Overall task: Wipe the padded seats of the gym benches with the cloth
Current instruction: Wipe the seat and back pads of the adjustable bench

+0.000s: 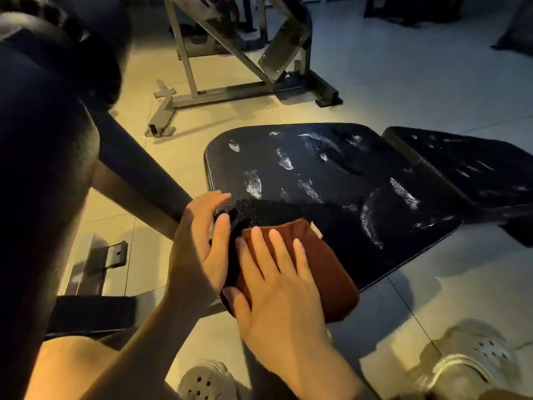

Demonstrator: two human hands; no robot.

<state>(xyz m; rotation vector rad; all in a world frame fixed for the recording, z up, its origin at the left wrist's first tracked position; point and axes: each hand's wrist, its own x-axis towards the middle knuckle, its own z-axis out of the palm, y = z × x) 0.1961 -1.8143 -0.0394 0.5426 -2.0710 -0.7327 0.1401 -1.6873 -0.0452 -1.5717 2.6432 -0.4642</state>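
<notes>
A black padded seat fills the middle of the head view, its creased surface catching glints of light. On its near left corner lies a folded brown cloth. My right hand presses flat on the cloth with straight, spread fingers. My left hand stands on edge beside it at the seat's left border, fingers straight, the thumb touching the pad. A second black pad of the same bench continues to the right.
A dark padded roller and bench arm take up the left. A grey steel machine frame stands on the tiled floor behind the seat. My white perforated clogs are at the bottom edge.
</notes>
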